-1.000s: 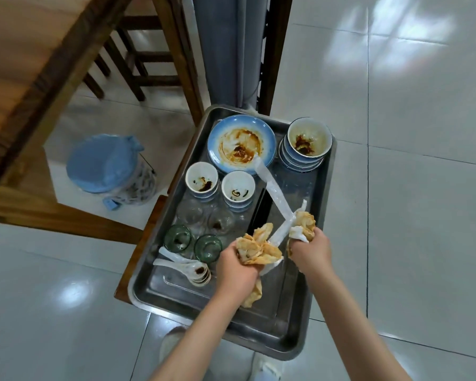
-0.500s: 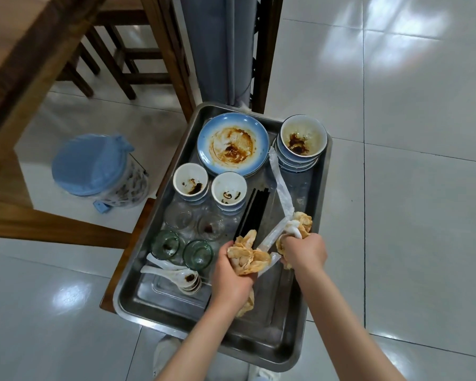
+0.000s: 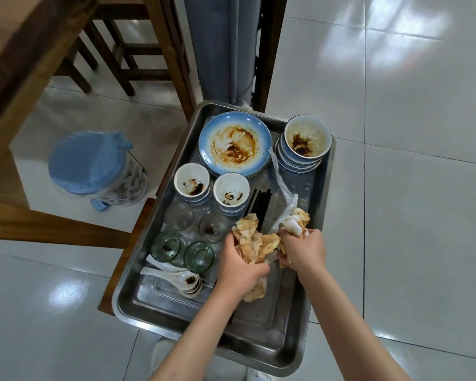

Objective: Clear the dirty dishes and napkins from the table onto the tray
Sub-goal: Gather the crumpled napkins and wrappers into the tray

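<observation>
Closed together since a moment ago over the lower middle of the steel tray [image 3: 160,320]: left hand [image 3: 241,266] and right hand [image 3: 302,250] each gripping stained crumpled napkins [image 3: 254,240], ready for dropping.

left hand [image 3: 239,266]: fingers buried in stained napkins [image 3: 252,243]; how many wads held cannot be told.
right hand [image 3: 302,250]: fingertips hidden behind crumpled napkin [image 3: 296,224] and clear plastic wrapper [image 3: 282,191].
chopsticks [image 3: 259,204]: near ends covered by napkins and left hand; count unclear.
tray [image 3: 259,350]: near-left floor partly covered by left forearm; support underneath mostly hidden.
spoons [image 3: 176,276]: stacked, number indistinct.
stacked bowls [image 3: 300,158]: lower ones seen only as rims.
bench [image 3: 14,45]: cut off by top and left edges.
bin [image 3: 94,166]: contents hidden under blue liner.
</observation>
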The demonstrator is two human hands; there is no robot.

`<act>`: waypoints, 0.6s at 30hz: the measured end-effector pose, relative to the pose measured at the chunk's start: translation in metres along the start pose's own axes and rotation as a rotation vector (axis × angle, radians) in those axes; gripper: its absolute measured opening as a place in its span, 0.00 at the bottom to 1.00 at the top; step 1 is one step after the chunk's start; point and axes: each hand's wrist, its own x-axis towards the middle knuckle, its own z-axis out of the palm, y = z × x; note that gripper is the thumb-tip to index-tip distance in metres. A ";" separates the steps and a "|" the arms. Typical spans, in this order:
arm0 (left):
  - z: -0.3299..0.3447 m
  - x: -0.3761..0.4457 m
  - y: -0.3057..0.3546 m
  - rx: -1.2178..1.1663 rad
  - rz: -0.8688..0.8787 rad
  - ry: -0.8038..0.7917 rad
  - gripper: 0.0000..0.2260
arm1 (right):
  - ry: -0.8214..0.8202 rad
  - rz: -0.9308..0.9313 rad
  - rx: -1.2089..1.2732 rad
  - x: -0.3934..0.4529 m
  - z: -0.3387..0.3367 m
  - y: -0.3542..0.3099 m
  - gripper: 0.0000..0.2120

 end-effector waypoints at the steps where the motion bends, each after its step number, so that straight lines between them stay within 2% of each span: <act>1: -0.002 -0.001 0.001 -0.003 0.000 -0.016 0.37 | -0.005 0.000 0.021 0.000 0.000 0.000 0.19; 6: -0.008 -0.005 0.000 0.120 0.040 -0.008 0.32 | -0.034 -0.008 0.052 -0.003 0.001 -0.001 0.18; 12: -0.002 -0.015 -0.002 0.370 0.093 0.185 0.24 | -0.012 -0.021 0.044 -0.003 0.003 0.004 0.19; 16: 0.001 -0.009 0.003 0.399 0.140 0.250 0.14 | 0.008 -0.021 -0.032 -0.001 0.002 0.008 0.10; 18: 0.004 -0.005 0.007 0.369 0.165 0.264 0.13 | 0.006 -0.033 -0.056 -0.001 -0.001 0.009 0.07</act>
